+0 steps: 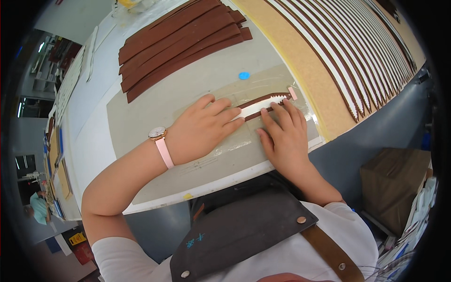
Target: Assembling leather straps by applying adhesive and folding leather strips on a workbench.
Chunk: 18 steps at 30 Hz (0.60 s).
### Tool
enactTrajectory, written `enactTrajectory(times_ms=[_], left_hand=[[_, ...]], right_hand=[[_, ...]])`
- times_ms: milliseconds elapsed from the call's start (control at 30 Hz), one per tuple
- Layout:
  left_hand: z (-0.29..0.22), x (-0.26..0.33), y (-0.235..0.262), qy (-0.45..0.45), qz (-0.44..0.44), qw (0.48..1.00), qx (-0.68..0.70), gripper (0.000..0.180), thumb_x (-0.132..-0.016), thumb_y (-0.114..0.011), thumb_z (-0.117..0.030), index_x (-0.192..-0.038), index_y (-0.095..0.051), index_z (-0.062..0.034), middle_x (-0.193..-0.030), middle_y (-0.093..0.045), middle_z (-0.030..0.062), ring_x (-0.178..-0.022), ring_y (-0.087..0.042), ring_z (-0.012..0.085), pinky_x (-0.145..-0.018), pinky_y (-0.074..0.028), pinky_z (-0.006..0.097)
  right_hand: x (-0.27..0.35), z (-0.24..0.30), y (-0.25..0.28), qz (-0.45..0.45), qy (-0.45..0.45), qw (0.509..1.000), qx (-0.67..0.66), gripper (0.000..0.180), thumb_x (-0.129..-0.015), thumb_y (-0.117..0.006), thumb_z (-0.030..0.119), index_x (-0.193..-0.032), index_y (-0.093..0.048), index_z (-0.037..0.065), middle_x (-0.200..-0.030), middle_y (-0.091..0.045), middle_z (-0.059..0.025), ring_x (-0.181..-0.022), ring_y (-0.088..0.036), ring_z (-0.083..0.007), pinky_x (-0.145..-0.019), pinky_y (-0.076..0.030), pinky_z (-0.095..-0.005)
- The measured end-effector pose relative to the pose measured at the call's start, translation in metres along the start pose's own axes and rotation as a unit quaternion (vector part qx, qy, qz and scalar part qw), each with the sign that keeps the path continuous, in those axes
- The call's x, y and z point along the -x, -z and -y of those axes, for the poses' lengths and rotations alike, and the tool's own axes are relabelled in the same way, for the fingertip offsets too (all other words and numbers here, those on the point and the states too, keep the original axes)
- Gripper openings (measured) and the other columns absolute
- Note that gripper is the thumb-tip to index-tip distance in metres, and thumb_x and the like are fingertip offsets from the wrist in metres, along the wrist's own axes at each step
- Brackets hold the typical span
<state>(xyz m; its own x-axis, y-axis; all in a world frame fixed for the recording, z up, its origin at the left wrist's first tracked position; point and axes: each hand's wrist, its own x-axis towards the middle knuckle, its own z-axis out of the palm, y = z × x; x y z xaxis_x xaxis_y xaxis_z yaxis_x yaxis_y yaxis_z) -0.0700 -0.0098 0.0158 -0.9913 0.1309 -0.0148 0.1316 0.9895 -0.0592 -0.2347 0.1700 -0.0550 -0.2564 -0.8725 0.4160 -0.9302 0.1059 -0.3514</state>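
Observation:
A brown strip with a white middle [256, 110] lies flat on the grey work mat [141, 122]. Its right end tapers to a point, with small notched folds along the brown edge. My left hand [199, 129], wearing a pink-strapped watch [162, 148], rests on the strip with its fingers stretched out and hides the left part. My right hand [287, 138] touches the strip's near edge close to the tapered end, fingers spread and thumb apart. A small pink piece [292, 93] sits just beyond the tip. Neither hand is closed around anything.
Wide brown strips [181, 44] are piled at the back left. On a tan board [300, 61] at the right lie several long brown-and-white strips [324, 51] in rows. A blue disc [244, 75] is behind my hands. A brown box [392, 185] stands right of the table.

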Motion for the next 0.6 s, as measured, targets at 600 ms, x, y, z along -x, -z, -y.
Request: enactTrajectory(times_ms=[600], left_hand=[[-0.002, 0.002, -0.001, 0.016, 0.02, 1.0, 0.004, 0.04, -0.092, -0.055, -0.014, -0.132, -0.062, -0.0108, -0.135, -0.063, 0.0015, -0.116, -0.056, 0.0194, -0.097, -0.043, 0.032]], right_hand=[[-0.004, -0.012, 0.015, -0.003, 0.039, 0.998, 0.045, 0.039, -0.08, -0.076, 0.013, -0.117, -0.07, 0.003, -0.108, -0.056, -0.0143, -0.109, -0.053, -0.0345, -0.095, -0.042, -0.0483]])
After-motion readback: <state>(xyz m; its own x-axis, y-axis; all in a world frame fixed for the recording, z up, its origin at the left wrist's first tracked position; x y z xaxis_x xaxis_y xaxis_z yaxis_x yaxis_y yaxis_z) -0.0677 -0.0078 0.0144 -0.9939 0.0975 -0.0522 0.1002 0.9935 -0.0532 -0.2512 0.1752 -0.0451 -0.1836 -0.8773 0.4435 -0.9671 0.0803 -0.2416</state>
